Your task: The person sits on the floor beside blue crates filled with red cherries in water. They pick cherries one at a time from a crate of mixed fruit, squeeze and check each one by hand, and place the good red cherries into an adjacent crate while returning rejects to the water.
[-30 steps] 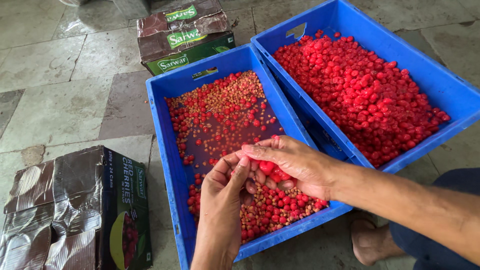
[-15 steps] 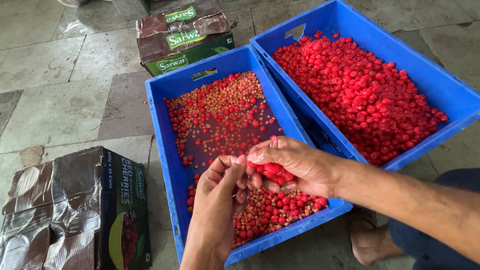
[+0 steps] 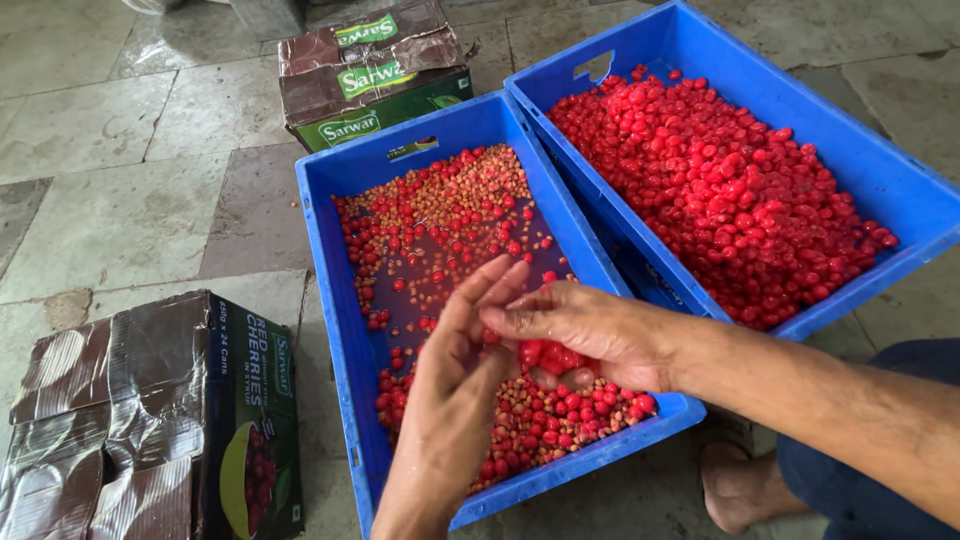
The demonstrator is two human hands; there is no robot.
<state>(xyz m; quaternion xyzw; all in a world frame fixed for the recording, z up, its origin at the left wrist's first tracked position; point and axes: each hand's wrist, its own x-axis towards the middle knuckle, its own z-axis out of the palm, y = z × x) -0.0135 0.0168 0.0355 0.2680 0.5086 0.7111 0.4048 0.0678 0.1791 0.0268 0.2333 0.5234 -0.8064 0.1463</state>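
My right hand (image 3: 590, 335) hovers over the near end of the left blue crate (image 3: 340, 330), cupped around a few red cherries (image 3: 550, 357). My left hand (image 3: 455, 395) rises from below with fingers spread, its fingertips against the right hand's fingers. That crate holds red cherries mixed with small brown pits (image 3: 470, 215) and some dark red liquid. Beside it on the right, a second blue crate (image 3: 850, 150) is heaped with pitted red cherries (image 3: 730, 190).
A taped cardboard carton (image 3: 150, 420) with a cherry picture stands at the bottom left on the stone floor. Another taped carton (image 3: 365, 75) sits behind the left crate. My bare foot (image 3: 740, 485) and knee are at the bottom right.
My left hand has lifted and opened, its fingers now spread against the right hand. The right hand stays over the near end of the crate with cherries in it.
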